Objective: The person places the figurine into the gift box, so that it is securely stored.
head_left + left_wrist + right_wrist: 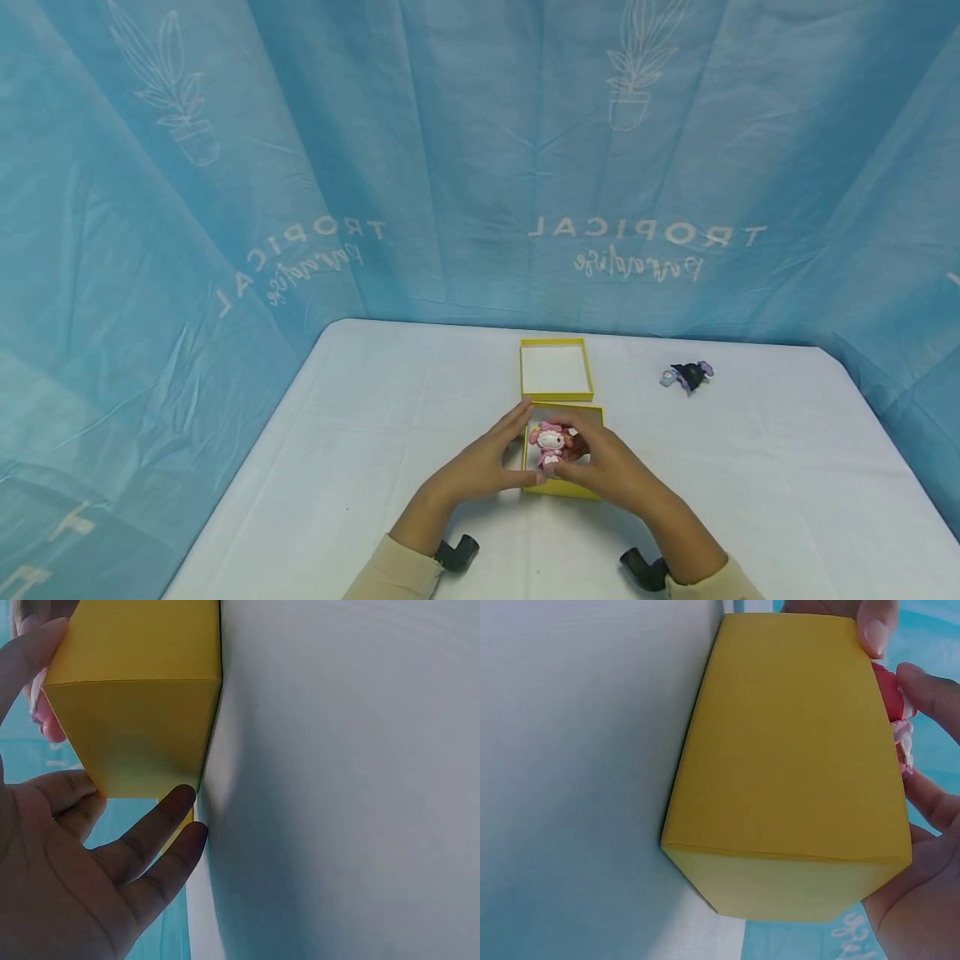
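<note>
A pink and white figurine (551,443) with long pink ears is over the mouth of a yellow box (562,488). My right hand (615,469) pinches it between thumb and fingers from the right. My left hand (480,461) holds the box at its left side, thumb at the near rim and fingers toward the far corner. In the left wrist view, fingertips (178,796) lie by the box's lower edge, at the tabletop. The figurine (890,694) pokes out past the rim in the right wrist view; its lower part is hidden behind the box wall.
Just beyond the box lies a yellow-rimmed lid (557,397), its white inside facing up. Farther right on the white-covered table (750,467) is a small figurine (692,377) in black, purple and pale blue. A blue printed curtain (465,167) hangs behind and at the sides.
</note>
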Tool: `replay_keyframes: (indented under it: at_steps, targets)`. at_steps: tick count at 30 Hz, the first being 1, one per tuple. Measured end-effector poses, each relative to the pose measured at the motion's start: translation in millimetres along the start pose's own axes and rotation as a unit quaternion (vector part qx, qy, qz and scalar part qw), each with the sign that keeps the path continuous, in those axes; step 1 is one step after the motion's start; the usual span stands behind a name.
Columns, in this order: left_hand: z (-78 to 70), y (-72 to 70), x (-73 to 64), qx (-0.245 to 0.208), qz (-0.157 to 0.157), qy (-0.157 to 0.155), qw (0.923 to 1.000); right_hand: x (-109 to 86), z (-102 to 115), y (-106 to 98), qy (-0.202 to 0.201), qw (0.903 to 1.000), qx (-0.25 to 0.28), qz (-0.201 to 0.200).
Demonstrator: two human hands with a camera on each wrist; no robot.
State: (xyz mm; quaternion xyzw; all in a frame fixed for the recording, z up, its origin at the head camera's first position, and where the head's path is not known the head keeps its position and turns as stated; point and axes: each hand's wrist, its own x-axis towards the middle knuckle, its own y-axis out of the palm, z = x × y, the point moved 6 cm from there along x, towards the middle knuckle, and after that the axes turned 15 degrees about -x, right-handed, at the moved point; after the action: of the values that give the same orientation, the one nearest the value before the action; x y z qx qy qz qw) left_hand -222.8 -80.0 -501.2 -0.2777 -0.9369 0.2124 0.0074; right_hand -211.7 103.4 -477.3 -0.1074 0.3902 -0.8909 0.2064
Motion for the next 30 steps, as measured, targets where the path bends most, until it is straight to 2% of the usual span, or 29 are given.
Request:
replay_keyframes:
  at_steps: [13,30]
  targets:
    - [-2.1,0.1,-1.8,0.002,0.01,0.0,0.9999,2.6,1.3,4.7,-0.001,0.9991,-0.042,0.01]
    - [-3.4,-1.8,-1.5,0.006,0.009,0.0,0.9999,1.6,1.2,3.2,-0.012,0.9977,-0.057,0.035]
